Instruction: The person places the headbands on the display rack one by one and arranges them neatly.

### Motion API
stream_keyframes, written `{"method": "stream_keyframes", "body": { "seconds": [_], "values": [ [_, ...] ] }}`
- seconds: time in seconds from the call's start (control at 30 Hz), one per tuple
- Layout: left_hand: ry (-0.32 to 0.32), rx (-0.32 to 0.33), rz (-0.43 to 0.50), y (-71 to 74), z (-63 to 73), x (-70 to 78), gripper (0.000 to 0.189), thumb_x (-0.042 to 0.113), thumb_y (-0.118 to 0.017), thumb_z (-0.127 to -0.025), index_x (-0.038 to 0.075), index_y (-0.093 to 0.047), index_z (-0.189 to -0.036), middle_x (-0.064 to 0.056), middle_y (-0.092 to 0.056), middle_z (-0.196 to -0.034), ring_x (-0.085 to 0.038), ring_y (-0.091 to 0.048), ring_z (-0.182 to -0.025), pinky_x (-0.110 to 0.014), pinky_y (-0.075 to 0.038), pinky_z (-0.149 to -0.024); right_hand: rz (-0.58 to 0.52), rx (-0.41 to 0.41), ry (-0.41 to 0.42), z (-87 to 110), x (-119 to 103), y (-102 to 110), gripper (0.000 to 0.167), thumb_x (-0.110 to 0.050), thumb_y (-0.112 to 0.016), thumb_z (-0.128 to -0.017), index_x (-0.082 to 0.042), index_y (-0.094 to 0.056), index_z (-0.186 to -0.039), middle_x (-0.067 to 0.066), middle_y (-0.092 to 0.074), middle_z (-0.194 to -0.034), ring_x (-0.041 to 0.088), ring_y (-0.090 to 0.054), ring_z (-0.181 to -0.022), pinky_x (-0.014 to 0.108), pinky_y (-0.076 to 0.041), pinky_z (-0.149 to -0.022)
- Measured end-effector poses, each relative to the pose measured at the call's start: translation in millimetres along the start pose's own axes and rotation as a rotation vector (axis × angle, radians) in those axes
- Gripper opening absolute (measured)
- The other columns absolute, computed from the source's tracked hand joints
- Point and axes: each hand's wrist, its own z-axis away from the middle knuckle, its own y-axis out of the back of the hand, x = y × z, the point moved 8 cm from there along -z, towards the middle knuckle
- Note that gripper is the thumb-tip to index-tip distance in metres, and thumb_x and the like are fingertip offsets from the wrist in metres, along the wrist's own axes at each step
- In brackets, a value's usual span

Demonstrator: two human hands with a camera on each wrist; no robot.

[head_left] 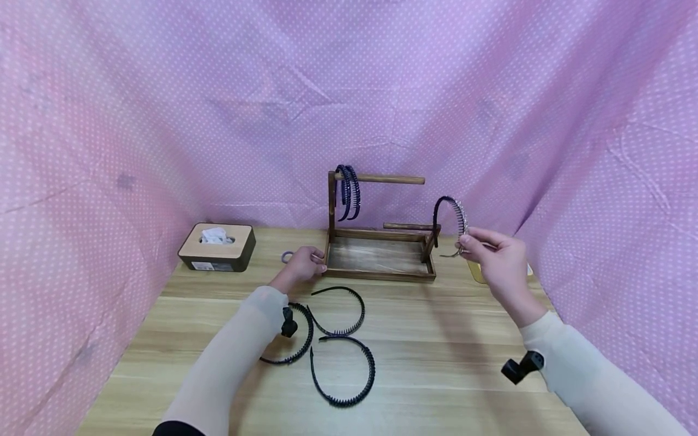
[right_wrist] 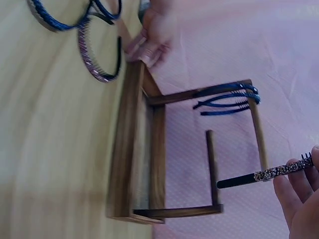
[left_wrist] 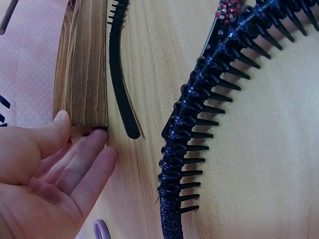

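Observation:
My right hand [head_left: 498, 260] pinches a black toothed headband [head_left: 461, 217] covered with pale sparkling stones. The band is held up in an arch close to the lower peg [head_left: 406, 226] of a wooden headband stand [head_left: 382, 275]. In the right wrist view its plain black tip overlaps that peg. At the stand's left end, my left hand [head_left: 305, 264] holds the tray corner, thumb on one side and fingers at the end. Dark blue headbands [head_left: 349, 192] hang from the upper peg [head_left: 392, 179], near its post. On the table lie three more dark headbands [head_left: 349, 402].
A tissue box [head_left: 218, 248] stands at the back left. Beside my left hand lies a small purple ring [head_left: 286, 257]. Partly hidden behind my right hand is a yellowish object [head_left: 475, 274]. Pink dotted cloth [head_left: 272, 121] hangs around the table.

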Motion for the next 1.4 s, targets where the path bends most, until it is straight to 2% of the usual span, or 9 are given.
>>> {"method": "stream_keyframes", "body": {
  "seconds": [0.13, 0.37, 0.47, 0.67, 0.7, 0.8, 0.97, 1.23, 1.4],
  "values": [
    [-0.01, 0.002, -0.014, 0.6, 0.1, 1.3, 0.035, -0.001, -0.068, -0.096, -0.009, -0.059, -0.129, -0.025, -0.07, -0.115, -0.029, -0.071, -0.098, -0.033, -0.061, -0.079, -0.02, 0.042, 0.004, -18.4, -5, 0, 0.022, 0.004, -0.075, -0.09, 0.014, -0.071, -0.108, 0.0, -0.079, -0.083, 0.012, -0.077, -0.074, 0.029, -0.062, -0.071],
    [-0.015, 0.013, -0.033, 0.9, 1.8, 5.0, 0.035, -0.002, -0.069, -0.095, -0.009, -0.059, -0.127, -0.025, -0.07, -0.114, -0.031, -0.07, -0.101, -0.03, -0.06, -0.08, -0.015, 0.116, -0.024, -49.2, -2, -5, 0.028, 0.002, -0.077, -0.089, 0.014, -0.07, -0.113, -0.002, -0.078, -0.082, 0.009, -0.076, -0.075, 0.026, -0.062, -0.071],
    [-0.022, 0.02, -0.045, 0.2, 1.3, 6.0, 0.034, -0.001, -0.07, -0.094, -0.01, -0.06, -0.126, -0.025, -0.071, -0.114, -0.031, -0.07, -0.1, -0.03, -0.06, -0.079, -0.003, 0.13, -0.046, -60.0, 4, -8, 0.032, 0.001, -0.077, -0.089, 0.016, -0.068, -0.117, -0.003, -0.078, -0.081, 0.008, -0.076, -0.076, 0.025, -0.062, -0.072],
    [-0.012, -0.005, -0.009, -0.8, -1.0, 4.1, 0.035, -0.002, -0.071, -0.092, -0.009, -0.061, -0.124, -0.024, -0.072, -0.11, -0.029, -0.071, -0.094, -0.035, -0.062, -0.077, 0.025, 0.126, -0.075, -75.9, 16, -19, 0.035, 0.002, -0.076, -0.09, 0.018, -0.066, -0.119, -0.007, -0.076, -0.079, 0.005, -0.074, -0.076, 0.023, -0.061, -0.072],
    [-0.032, -0.009, -0.011, -0.6, -2.1, 4.3, 0.034, -0.002, -0.072, -0.091, -0.01, -0.061, -0.122, -0.023, -0.072, -0.105, -0.027, -0.071, -0.089, -0.034, -0.062, -0.073, 0.03, 0.123, -0.079, -77.9, 18, -21, 0.035, 0.002, -0.076, -0.09, 0.018, -0.066, -0.119, -0.008, -0.075, -0.078, 0.005, -0.073, -0.076, 0.023, -0.061, -0.073],
    [-0.034, -0.011, -0.019, 0.1, -4.7, 2.2, 0.033, -0.003, -0.072, -0.091, -0.01, -0.061, -0.121, -0.021, -0.073, -0.103, -0.025, -0.071, -0.087, -0.033, -0.061, -0.071, 0.042, 0.124, -0.09, -83.4, 24, -28, 0.033, 0.003, -0.075, -0.091, 0.018, -0.066, -0.119, -0.009, -0.074, -0.078, 0.004, -0.073, -0.076, 0.023, -0.061, -0.073],
    [0.0, -0.002, -0.001, -0.1, -3.3, 0.7, 0.035, -0.002, -0.07, -0.093, -0.009, -0.059, -0.126, -0.025, -0.072, -0.111, -0.027, -0.071, -0.093, -0.035, -0.062, -0.076, 0.056, 0.129, -0.116, -88.9, 34, -41, 0.032, 0.002, -0.075, -0.091, 0.016, -0.067, -0.119, -0.009, -0.073, -0.079, 0.004, -0.072, -0.076, 0.023, -0.062, -0.075],
    [0.006, 0.013, -0.007, 0.3, 1.1, 3.5, 0.035, -0.002, -0.07, -0.094, -0.009, -0.059, -0.127, -0.025, -0.071, -0.113, -0.022, -0.069, -0.09, -0.034, -0.062, -0.076, 0.104, 0.092, -0.139, -90.2, 45, -70, 0.031, -0.003, -0.075, -0.092, 0.012, -0.069, -0.119, -0.01, -0.07, -0.082, 0.004, -0.071, -0.077, 0.028, -0.062, -0.079],
    [0.014, 0.01, -0.003, -0.4, 1.7, 3.8, 0.035, -0.002, -0.07, -0.094, -0.009, -0.059, -0.127, -0.025, -0.071, -0.114, -0.024, -0.069, -0.092, -0.034, -0.062, -0.074, 0.131, 0.068, -0.137, -91.1, 48, -91, 0.029, -0.006, -0.075, -0.093, 0.009, -0.071, -0.118, 0.002, -0.073, -0.09, 0.006, -0.071, -0.078, 0.032, -0.063, -0.08]
  ]
}}
